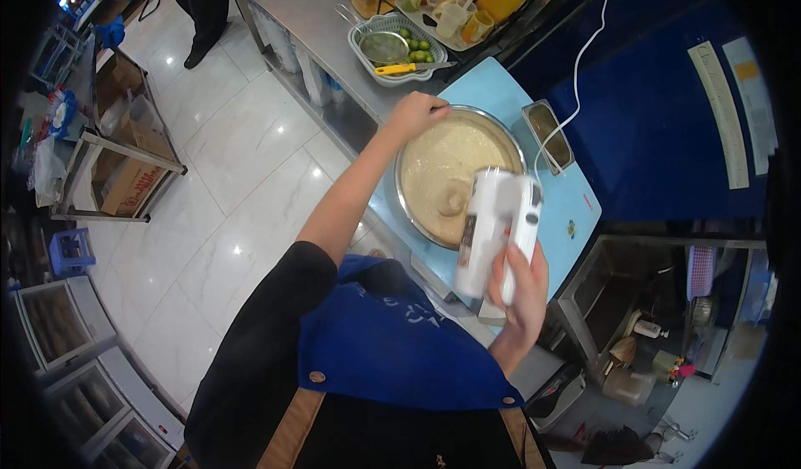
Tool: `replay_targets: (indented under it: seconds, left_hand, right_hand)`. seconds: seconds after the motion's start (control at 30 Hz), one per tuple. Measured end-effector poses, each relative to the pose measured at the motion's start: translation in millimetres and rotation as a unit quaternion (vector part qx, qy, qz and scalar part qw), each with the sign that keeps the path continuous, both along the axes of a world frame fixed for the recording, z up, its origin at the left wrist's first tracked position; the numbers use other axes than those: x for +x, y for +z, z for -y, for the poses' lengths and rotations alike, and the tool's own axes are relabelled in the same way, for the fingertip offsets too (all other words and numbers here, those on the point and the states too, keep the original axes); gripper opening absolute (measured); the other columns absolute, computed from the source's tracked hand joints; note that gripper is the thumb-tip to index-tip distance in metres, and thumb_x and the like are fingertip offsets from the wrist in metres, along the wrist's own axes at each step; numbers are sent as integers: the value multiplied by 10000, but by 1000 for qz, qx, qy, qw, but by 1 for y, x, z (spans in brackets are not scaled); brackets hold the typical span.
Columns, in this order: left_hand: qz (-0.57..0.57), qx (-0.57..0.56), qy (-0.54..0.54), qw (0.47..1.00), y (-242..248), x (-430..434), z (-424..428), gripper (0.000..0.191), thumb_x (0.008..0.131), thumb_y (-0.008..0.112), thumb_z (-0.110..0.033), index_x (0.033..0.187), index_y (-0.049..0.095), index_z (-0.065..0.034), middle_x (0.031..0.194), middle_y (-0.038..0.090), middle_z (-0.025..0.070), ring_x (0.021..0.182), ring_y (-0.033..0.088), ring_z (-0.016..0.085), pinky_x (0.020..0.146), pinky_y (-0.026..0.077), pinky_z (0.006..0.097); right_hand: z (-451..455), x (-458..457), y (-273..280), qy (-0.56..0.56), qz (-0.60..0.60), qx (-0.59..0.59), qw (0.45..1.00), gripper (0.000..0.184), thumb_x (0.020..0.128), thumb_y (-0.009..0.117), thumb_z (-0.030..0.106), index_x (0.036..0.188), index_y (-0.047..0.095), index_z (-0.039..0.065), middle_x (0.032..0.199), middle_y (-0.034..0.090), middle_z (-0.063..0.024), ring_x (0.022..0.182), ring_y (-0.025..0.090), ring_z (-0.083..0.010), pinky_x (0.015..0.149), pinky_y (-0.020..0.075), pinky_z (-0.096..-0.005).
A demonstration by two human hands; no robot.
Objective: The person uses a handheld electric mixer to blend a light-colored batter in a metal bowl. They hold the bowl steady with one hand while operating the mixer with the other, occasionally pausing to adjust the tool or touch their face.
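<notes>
A steel mixing bowl (400,197) of pale, creamy batter (460,143) stands on a light blue cutting board (485,84). At its far left, my left hand (420,116) grips the rim. My right hand (522,284) is closed around the handle of a white electric hand mixer (488,231), held over the bowl's near right side. The mixer's body hides the beaters. Swirl marks and a small mound show in the batter beside it. From the mixer's end a white cord (576,75) runs up along the blue wall.
Beyond the bowl sits a basket (403,81) with green limes, a strainer (384,47) and a yellow-handled knife (403,68). A rectangular metal container (548,136) stands right of the bowl. Nearer on the right is a steel sink (601,287). Another person's legs (203,12) show at upper left.
</notes>
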State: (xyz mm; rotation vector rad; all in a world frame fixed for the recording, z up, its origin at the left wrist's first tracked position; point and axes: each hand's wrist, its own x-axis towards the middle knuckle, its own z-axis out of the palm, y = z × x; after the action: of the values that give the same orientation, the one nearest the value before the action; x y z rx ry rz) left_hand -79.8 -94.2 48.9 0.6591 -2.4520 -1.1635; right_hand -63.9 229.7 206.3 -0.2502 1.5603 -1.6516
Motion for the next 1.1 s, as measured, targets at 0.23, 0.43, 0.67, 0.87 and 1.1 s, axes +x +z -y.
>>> replay_targets:
  seconds: [0.23, 0.43, 0.67, 0.87, 1.1]
  left_hand:
    - [-28, 65, 11, 997, -21, -5, 5, 360, 976, 608, -386, 1100, 760, -84, 959, 747, 169, 870, 712, 328, 802, 539, 395]
    - [-2, 144, -25, 989, -35, -11, 13, 401, 1003, 596, -424, 1114, 756, -73, 885, 746, 130, 824, 678, 172, 789, 533, 342]
    - [-37, 235, -54, 970, -44, -17, 17, 442, 1013, 597, -418, 1154, 733, -22, 974, 747, 87, 895, 645, 138, 832, 523, 318]
    - [-21, 213, -52, 975, -40, -18, 14, 429, 1015, 585, -388, 1166, 728, -13, 1003, 753, 120, 927, 670, 161, 862, 525, 330]
    - [-11, 185, -36, 982, -30, -14, 10, 409, 1011, 573, -374, 1166, 731, -29, 1014, 756, 135, 927, 690, 189, 854, 528, 339]
  right_hand:
    - [2, 0, -11, 32, 18, 1, 999, 329, 1014, 562, 141, 1298, 474, 0, 679, 536, -77, 387, 440, -130, 336, 315, -255]
    - [3, 6, -9, -20, -11, -11, 1000, 325, 1014, 553, 118, 1296, 469, -21, 688, 542, -82, 402, 449, -128, 345, 344, -249]
    - [3, 3, -23, 88, 23, -19, 996, 320, 989, 582, 91, 1274, 497, -29, 676, 550, -85, 407, 460, -130, 349, 326, -253]
    - [-12, 10, -1, -3, -7, 17, 1000, 341, 993, 584, 111, 1300, 482, 3, 677, 551, -64, 404, 459, -115, 328, 312, -246]
    - [8, 1, -26, 90, 32, -18, 995, 334, 984, 577, 84, 1283, 471, -19, 665, 552, -70, 398, 459, -118, 361, 344, -243]
